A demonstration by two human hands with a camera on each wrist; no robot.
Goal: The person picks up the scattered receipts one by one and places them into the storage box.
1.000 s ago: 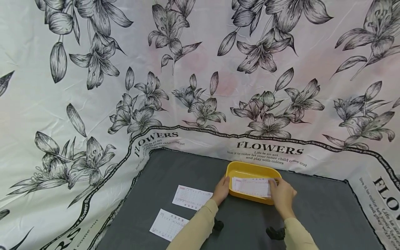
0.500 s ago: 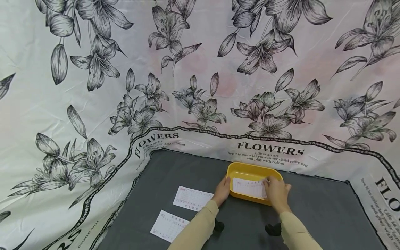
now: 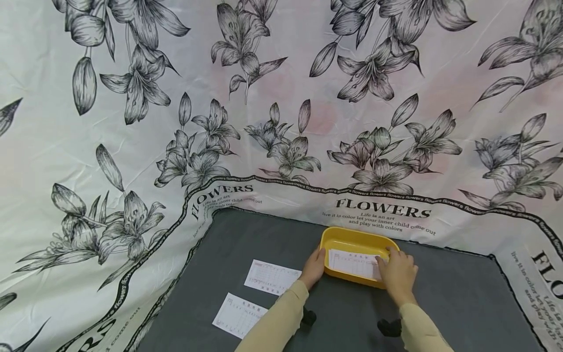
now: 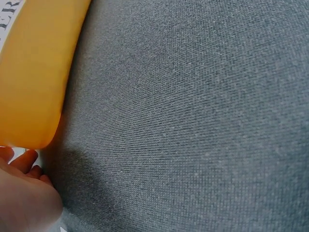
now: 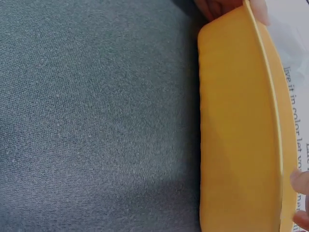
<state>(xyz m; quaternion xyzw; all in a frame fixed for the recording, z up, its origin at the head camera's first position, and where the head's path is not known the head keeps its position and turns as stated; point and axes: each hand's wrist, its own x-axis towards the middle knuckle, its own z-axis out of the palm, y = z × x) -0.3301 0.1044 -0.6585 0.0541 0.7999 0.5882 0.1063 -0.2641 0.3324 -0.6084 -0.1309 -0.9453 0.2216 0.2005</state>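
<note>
A yellow plastic tray [image 3: 352, 280] stands near the back of the grey table, with a white printed paper slip [image 3: 352, 264] lying in it. My left hand [image 3: 313, 268] grips the tray's left end; in the right wrist view its thumb [image 5: 259, 9] lies over the rim and its fingers are outside. At the right end is my right hand [image 3: 399, 274], its thumb over the slip's right edge and a finger at the rim. Its two visible fingertips [image 5: 300, 181] are spread apart in the right wrist view, and nothing shows between them.
Two more printed slips lie left of the tray, an upper one [image 3: 270, 277] and a lower one [image 3: 239, 315] partly behind the left sleeve [image 3: 281, 318]. A white flower-printed cloth [image 3: 281, 146] hangs behind the table [image 3: 246, 234].
My right hand reached left over the slip in the tray, then drew back right to the tray's right end. My left hand keeps its grip on the left end.
</note>
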